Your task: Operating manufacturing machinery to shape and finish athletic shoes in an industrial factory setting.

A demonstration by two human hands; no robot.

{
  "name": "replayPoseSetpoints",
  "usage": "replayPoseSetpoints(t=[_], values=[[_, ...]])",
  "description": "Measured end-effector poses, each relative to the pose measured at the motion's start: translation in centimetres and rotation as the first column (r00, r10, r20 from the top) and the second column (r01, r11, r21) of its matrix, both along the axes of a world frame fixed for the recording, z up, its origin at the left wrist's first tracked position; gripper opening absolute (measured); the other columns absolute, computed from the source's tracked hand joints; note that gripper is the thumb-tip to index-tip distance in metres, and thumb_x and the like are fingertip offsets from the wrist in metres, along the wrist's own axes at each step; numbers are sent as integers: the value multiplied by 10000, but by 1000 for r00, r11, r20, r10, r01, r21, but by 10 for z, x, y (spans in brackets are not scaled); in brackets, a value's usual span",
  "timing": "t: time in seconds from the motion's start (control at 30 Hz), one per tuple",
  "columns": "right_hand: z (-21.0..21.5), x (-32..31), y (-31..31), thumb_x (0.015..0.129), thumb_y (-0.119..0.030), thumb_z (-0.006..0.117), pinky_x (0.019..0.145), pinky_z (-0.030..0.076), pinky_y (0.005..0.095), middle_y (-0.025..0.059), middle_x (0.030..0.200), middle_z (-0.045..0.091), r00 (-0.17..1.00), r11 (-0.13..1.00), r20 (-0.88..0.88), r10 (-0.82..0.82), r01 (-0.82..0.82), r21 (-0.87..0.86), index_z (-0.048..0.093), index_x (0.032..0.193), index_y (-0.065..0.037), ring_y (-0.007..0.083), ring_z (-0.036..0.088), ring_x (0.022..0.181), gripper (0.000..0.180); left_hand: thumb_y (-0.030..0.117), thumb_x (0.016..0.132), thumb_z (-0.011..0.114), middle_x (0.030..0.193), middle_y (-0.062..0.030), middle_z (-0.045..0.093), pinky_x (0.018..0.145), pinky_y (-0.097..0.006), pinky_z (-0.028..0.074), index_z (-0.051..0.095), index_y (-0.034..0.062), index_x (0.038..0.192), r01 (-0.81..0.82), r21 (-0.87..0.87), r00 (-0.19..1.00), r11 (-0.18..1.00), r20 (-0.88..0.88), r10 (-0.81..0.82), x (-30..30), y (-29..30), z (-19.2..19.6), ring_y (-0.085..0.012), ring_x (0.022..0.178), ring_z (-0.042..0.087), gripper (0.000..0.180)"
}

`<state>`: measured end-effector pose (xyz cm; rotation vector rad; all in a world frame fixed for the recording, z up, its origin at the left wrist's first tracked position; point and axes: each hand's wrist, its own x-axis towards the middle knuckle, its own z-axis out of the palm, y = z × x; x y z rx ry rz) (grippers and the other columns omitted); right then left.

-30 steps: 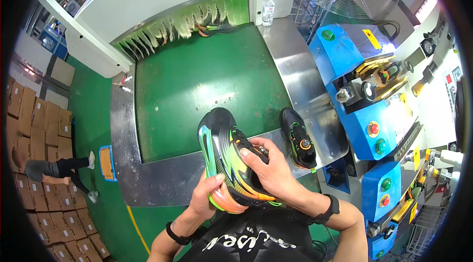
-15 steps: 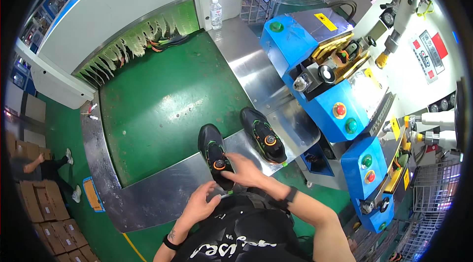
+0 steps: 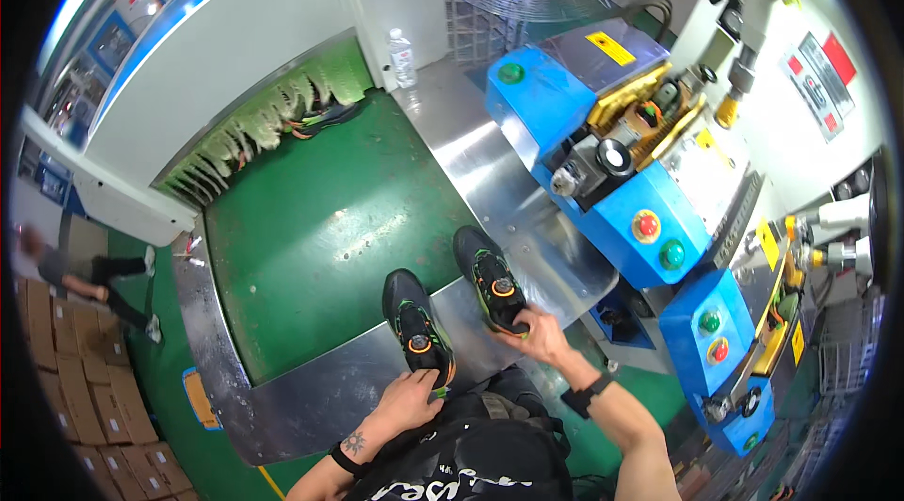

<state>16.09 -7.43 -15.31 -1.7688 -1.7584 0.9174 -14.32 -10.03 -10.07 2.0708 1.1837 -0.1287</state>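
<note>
Two shoes (image 3: 407, 298): left hand (image 3: 411, 401) palm-down, right hand (image 3: 543, 335) pinching one heel (image 3: 509, 321).

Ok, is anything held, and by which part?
The right hand holds the shoe on the right by its heel end. The left hand touches the heel end of the shoe on the left; whether it grips cannot be told.

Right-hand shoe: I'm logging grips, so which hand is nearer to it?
Right. The right hand touches the right-hand shoe at its near end; the left hand is farther left, at the other shoe.
</note>
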Motion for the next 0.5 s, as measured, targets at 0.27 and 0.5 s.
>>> replayPoseSetpoints(t=[0.27, 0.5], values=[[72, -48, -33, 589, -97, 737, 977, 472, 469, 318, 1378, 451, 949, 825, 210, 236, -310, 472, 556, 706, -28, 459, 507, 1231, 227, 206, 755, 655, 1068, -119, 609, 804, -454, 513, 622, 96, 1124, -43, 125, 999, 991, -16, 45, -11, -13, -54, -335, 948, 609, 387], [118, -77, -29, 608, -133, 748, 973, 477, 471, 326, 1356, 468, 945, 745, 236, 228, -325, 583, 627, 740, -37, 457, 541, 1195, 203, 230, 700, 736, 1045, -124, 605, 827, -421, 506, 627, 83, 1101, -32, 245, 992, 969, 128, 0, -27, -17, -81, -346, 931, 600, 441]])
